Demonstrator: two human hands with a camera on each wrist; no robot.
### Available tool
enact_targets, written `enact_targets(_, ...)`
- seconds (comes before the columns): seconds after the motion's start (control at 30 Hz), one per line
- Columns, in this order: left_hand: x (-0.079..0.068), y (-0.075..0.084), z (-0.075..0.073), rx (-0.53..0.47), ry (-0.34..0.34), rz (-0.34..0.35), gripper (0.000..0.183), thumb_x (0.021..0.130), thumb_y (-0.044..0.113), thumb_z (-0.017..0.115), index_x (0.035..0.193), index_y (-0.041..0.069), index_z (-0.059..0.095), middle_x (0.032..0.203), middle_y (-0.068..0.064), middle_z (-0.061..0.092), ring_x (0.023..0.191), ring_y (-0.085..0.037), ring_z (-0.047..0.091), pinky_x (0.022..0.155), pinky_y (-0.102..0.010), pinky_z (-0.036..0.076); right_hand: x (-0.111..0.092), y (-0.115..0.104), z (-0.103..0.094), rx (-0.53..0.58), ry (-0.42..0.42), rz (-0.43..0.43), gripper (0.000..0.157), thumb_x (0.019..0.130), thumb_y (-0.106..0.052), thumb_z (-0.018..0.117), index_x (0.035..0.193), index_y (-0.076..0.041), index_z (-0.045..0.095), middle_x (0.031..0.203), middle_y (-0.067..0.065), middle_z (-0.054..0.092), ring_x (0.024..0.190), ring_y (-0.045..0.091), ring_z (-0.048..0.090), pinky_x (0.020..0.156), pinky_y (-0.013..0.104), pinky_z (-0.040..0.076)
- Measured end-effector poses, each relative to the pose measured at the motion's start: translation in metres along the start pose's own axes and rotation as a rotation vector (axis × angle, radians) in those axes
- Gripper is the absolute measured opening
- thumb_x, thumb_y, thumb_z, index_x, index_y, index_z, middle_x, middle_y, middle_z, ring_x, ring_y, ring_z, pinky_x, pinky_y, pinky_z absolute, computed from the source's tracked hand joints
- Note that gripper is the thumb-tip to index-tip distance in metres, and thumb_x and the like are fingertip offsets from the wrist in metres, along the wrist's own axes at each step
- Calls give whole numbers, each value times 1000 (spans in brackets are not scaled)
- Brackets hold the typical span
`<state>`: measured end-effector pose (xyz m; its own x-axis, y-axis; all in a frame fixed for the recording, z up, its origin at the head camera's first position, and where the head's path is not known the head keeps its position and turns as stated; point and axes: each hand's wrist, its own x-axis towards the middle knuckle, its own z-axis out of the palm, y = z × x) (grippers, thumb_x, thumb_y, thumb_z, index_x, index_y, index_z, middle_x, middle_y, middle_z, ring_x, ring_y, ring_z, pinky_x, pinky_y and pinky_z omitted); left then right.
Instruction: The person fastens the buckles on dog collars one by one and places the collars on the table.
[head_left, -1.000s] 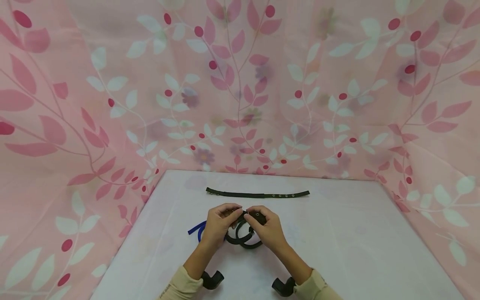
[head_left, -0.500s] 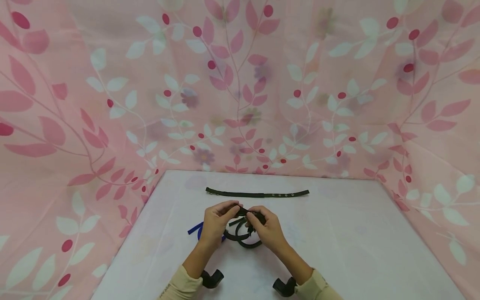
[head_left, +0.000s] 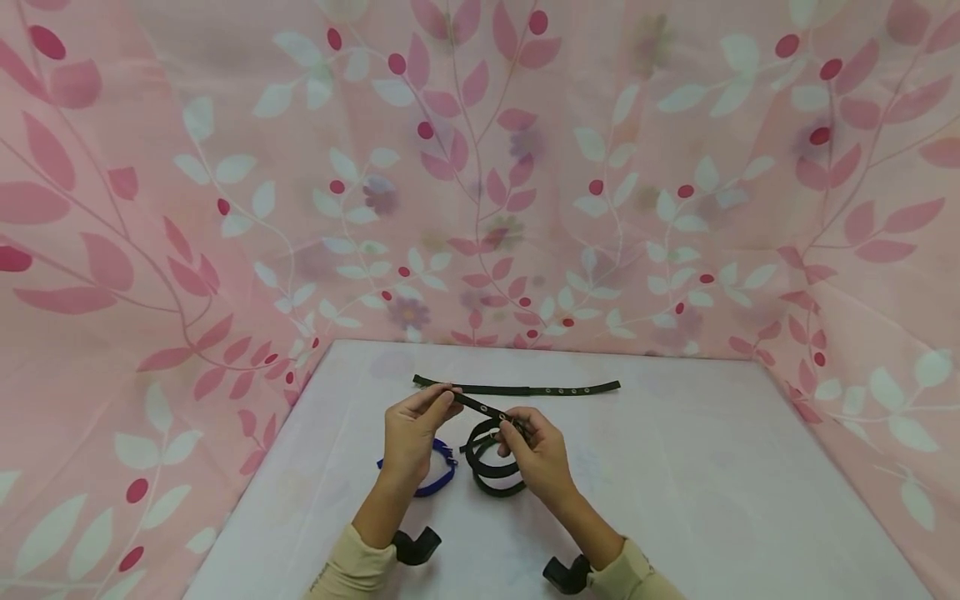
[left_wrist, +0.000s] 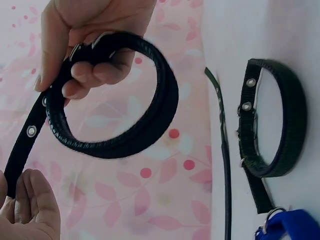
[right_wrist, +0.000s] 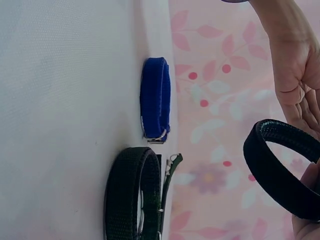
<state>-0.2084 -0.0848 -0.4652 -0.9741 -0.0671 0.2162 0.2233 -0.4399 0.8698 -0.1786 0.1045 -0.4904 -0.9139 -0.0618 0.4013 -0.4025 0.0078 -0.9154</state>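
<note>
A dark buckled collar, looped into a ring [left_wrist: 167,115], is held up between both hands. My left hand [head_left: 411,437] pinches the free end of its strap [head_left: 472,403], which has metal eyelets and stretches up to the left. The right hand [head_left: 542,450] grips the collar at the buckle, partly hidden by the fingers. Below lies a second, dark green collar [left_wrist: 295,120], also fastened in a ring, on the white table [head_left: 675,483]. Beside it, to the left, a blue collar [right_wrist: 154,95] lies fastened in a ring, its metal buckle showing.
Farther back on the table, a dark green collar [head_left: 495,389] lies stretched out straight, with eyelets toward its right end. Black curved pieces [head_left: 417,546] sit at both wrists. A pink leaf-patterned curtain [head_left: 480,167] surrounds the table's back and sides.
The left hand has moved up and left, drawing the strap's end out from the right hand so its eyelets show. The right hand has stayed nearly in place. More of the blue collar shows.
</note>
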Motion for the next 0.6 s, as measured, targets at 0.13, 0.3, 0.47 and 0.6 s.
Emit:
enact_targets(0.13,1,5,0,-38,13,25,18,87,0,72,104,-8,71,94,-11,76,82,-18,75,85,-37,58,0,-3,1,-79,16,-37,12,95,2,62,106,3,61,80,17,67,62,23,64,59,30,57)
enact_targets(0.3,0,3,-2,-62,26,-47,19,88,1,71,105,-8,70,93,-9,75,81,-17,74,85,-36,58,0,-3,-1,-109,29,-71,12,94,6,60,105,6,61,78,16,67,60,31,61,54,35,55)
enact_targets(0.47,-5,-4,-8,12,-5,-107,19,90,4,71,106,-6,67,93,-5,73,82,-16,73,82,-33,60,-1,1,-7,-66,23,-68,12,95,2,61,107,3,62,80,20,66,59,23,62,53,30,55)
enact_targets(0.6,-10,-9,-14,151,-114,-88,23,93,12,68,109,-4,66,97,-8,70,84,-14,69,76,-30,60,-1,4,-12,-1,23,-61,15,97,-4,60,110,4,62,82,28,64,58,20,61,53,28,54)
